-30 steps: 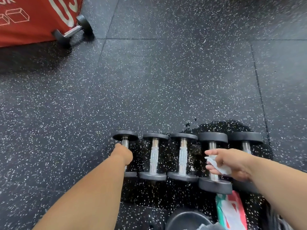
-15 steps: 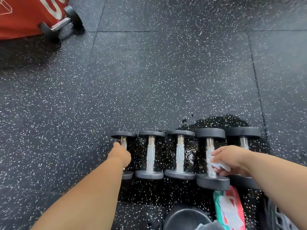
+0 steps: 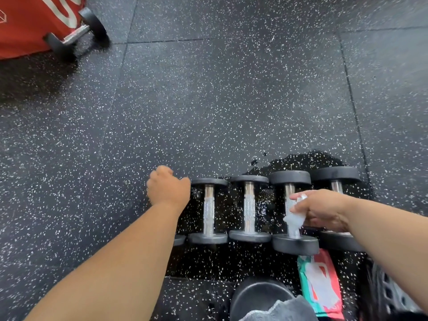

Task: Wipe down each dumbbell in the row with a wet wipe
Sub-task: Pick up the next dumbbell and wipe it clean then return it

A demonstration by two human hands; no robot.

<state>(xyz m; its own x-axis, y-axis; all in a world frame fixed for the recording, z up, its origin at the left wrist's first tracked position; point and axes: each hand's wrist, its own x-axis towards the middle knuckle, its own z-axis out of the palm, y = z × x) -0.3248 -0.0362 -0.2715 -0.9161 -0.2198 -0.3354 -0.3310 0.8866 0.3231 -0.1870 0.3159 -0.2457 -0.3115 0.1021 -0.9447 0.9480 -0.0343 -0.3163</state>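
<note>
1. While the left hand [image 3: 168, 188] sits curled at the left end of the row of dumbbells [image 3: 249, 209], it hides the leftmost dumbbell [image 3: 179, 240] almost wholly; only a dark end plate shows below the wrist, and I cannot tell whether the fingers grip its bar.
2. Right of centre, the right hand [image 3: 324, 212] pinches a crumpled white wet wipe [image 3: 294, 220] against the bar of the fourth dumbbell [image 3: 293, 244].
3. Dumbbells lie side by side in the lower middle of the frame, on speckled black rubber floor [image 3: 208, 100] that looks wet and darker around them.
4. A green and red wipes packet [image 3: 320, 288] lies at the lower right, just below the fourth dumbbell.
5. Upper left, another dumbbell [image 3: 76, 33] rests beside a red object [image 3: 27, 24].
</note>
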